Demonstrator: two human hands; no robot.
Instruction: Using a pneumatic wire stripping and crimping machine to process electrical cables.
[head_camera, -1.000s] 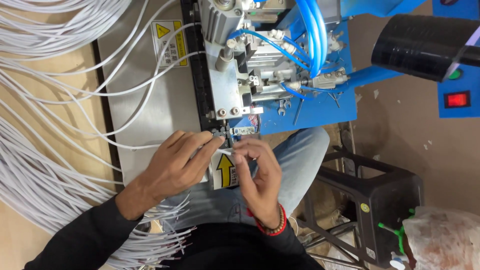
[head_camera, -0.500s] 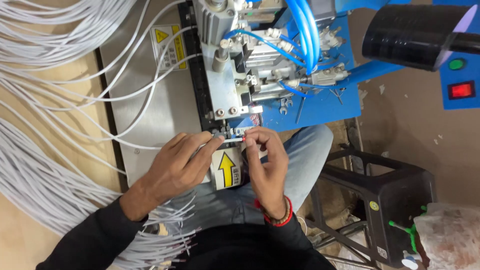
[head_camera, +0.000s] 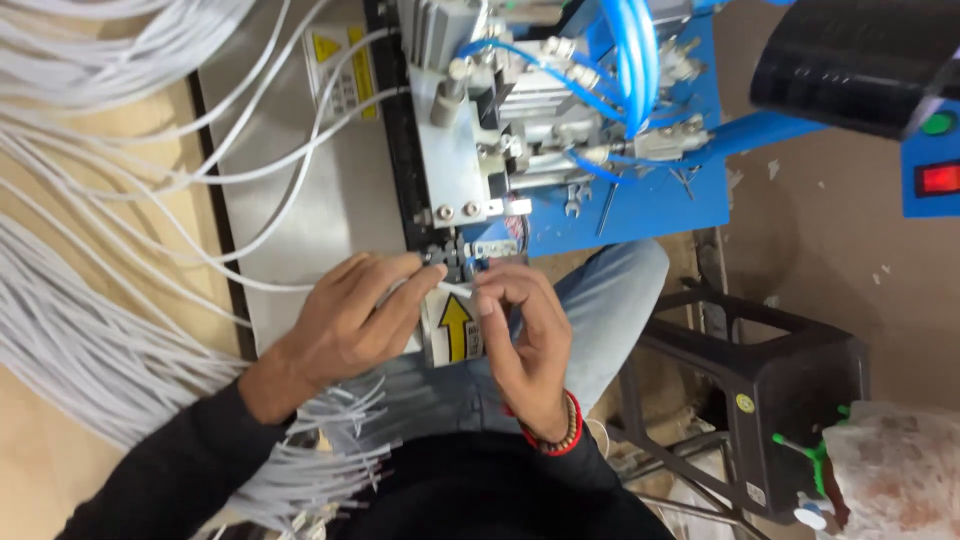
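Nearest the camera, a bundle of cut white wire ends lies across the person's lap, below the dark left sleeve. The left hand rests against the near edge of the grey machine plate, its fingers closed in a pinch on a single white wire. The right hand, with a red bead bracelet at the wrist, pinches the same wire from the right side, thumb and forefinger closed on it.

Compared with the earlier frames, both hands stand in nearly the same place, but they have drawn slightly closer together at the machine's small feed opening, just above the yellow arrow label. The wire end now sits at that opening; whether it is inside cannot be told.

Farther off, the blue machine body carries blue air hoses. To the far left, long white wires trail over the tan bench. A black stool stands at the right.
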